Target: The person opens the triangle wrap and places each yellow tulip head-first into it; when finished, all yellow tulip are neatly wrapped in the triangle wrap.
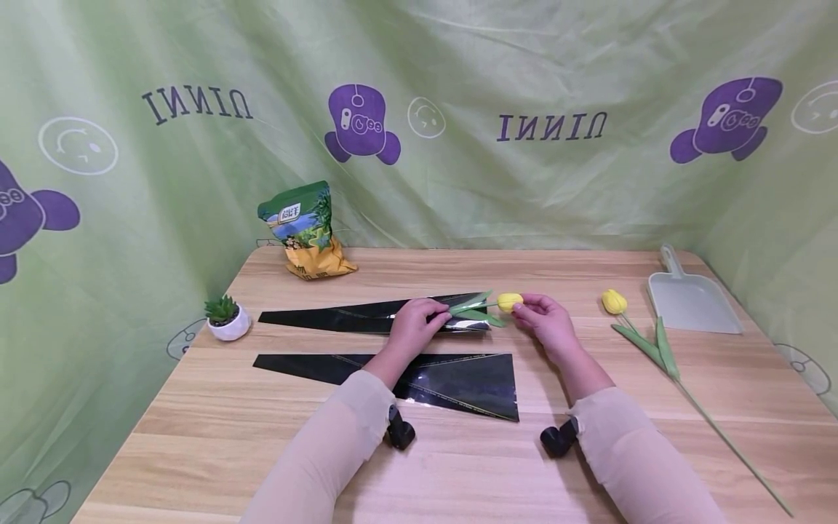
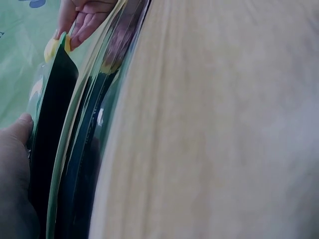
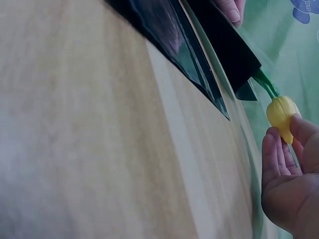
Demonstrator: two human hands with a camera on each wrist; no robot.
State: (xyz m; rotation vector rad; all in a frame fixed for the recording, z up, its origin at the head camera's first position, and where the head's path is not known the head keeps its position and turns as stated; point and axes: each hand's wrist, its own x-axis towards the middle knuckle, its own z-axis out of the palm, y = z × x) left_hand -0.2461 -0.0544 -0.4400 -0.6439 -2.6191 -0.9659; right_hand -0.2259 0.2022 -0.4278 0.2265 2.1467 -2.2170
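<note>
A yellow tulip [image 1: 509,303] lies with its stem and leaves in the open end of a long black sleeve [image 1: 353,317]. My right hand [image 1: 548,327] pinches the tulip's bloom [image 3: 281,113] between thumb and fingers, just beyond the sleeve's mouth. Across the sleeve, near that same end, my left hand [image 1: 414,326] has its thumb and fingers on the sleeve's edge by the leaves. In the left wrist view the left thumb [image 2: 21,128] touches the sleeve's side. How the other left fingers lie beneath is hidden.
Nearer me lies a second black sleeve [image 1: 465,380]. To the right are another yellow tulip [image 1: 676,367] and a pale dustpan [image 1: 695,300]. A green and orange bag [image 1: 313,233] stands at the back left, with a small potted plant [image 1: 229,322] at the left edge.
</note>
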